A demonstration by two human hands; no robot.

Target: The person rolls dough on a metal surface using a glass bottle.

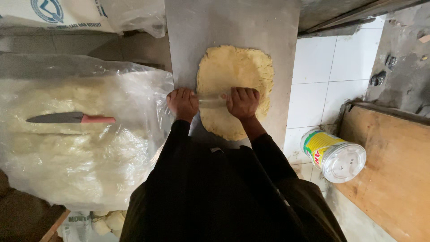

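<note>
A flattened sheet of pale yellow dough (235, 71) lies on a narrow grey metal table (268, 27). Both my hands grip a thin clear roller (211, 101) laid across the dough's near half. My left hand (182, 103) is shut on its left end, at the table's left edge. Its right end is held by my right hand (242, 102), which rests over the dough. Black sleeves cover both my arms.
A large clear plastic bag of pale dough (76, 148) fills the left side, with a pink-handled knife (71, 118) lying on top. A yellow tin with a clear lid (333, 154) lies on its side on the white tiled floor, next to a wooden board (389, 170).
</note>
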